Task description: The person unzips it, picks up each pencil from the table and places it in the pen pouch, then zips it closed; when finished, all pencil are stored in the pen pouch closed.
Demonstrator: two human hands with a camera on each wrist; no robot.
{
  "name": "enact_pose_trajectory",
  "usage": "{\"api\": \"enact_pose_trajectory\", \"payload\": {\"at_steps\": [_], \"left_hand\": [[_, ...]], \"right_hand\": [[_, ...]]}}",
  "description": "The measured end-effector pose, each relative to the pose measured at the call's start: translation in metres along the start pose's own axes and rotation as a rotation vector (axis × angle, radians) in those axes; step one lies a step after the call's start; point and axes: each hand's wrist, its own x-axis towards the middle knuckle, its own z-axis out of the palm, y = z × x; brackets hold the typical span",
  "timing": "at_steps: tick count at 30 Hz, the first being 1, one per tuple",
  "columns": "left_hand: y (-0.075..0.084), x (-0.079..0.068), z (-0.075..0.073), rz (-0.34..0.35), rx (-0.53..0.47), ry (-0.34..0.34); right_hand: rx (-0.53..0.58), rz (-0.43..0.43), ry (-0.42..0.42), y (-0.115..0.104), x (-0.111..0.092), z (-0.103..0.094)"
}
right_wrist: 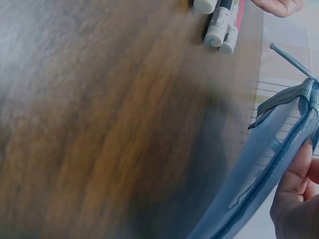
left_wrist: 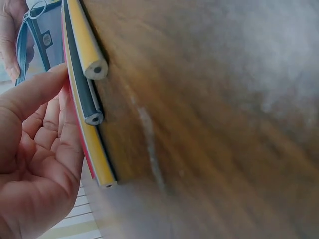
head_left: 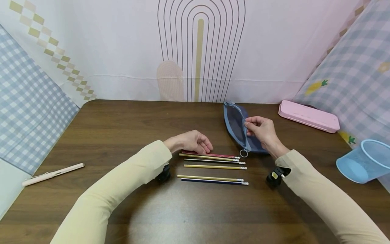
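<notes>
Several pencils lie side by side on the wooden table, white erasers to the right. Over the farthest one, a red pencil (head_left: 223, 155), is my left hand (head_left: 195, 141), its fingers loosely bent. In the left wrist view the thumb (left_wrist: 42, 92) touches the red pencil's side beside a yellow pencil (left_wrist: 92, 144); no pencil is lifted. My right hand (head_left: 262, 130) pinches the near rim of a blue zip pouch (head_left: 234, 123), between thumb and fingers. The pouch's mouth gapes, and a ring pull (head_left: 243, 153) hangs at its near end.
A pink case (head_left: 309, 116) lies at the back right, with a blue mesh cup (head_left: 354, 166) nearer on the right. A pale pen (head_left: 53, 174) rests at the left edge. Patterned cloth (head_left: 122, 51) hangs behind the table.
</notes>
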Motion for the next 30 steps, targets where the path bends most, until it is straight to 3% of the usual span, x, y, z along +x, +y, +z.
{"api": "enact_pose_trajectory", "payload": {"at_steps": [14, 22, 30], "left_hand": [[0.0019, -0.0039, -0.0033, 0.002, 0.128, 0.000], [0.0058, -0.0053, -0.0035, 0.025, 0.253, 0.013], [0.0038, -0.0047, -0.0026, 0.044, 0.312, 0.034]], "right_hand": [[0.077, 0.013, -0.002, 0.0017, 0.0019, -0.0012], [0.113, 0.015, -0.003, 0.0003, 0.0021, -0.0021], [0.097, 0.020, 0.008, -0.0003, 0.0015, -0.0024]]}}
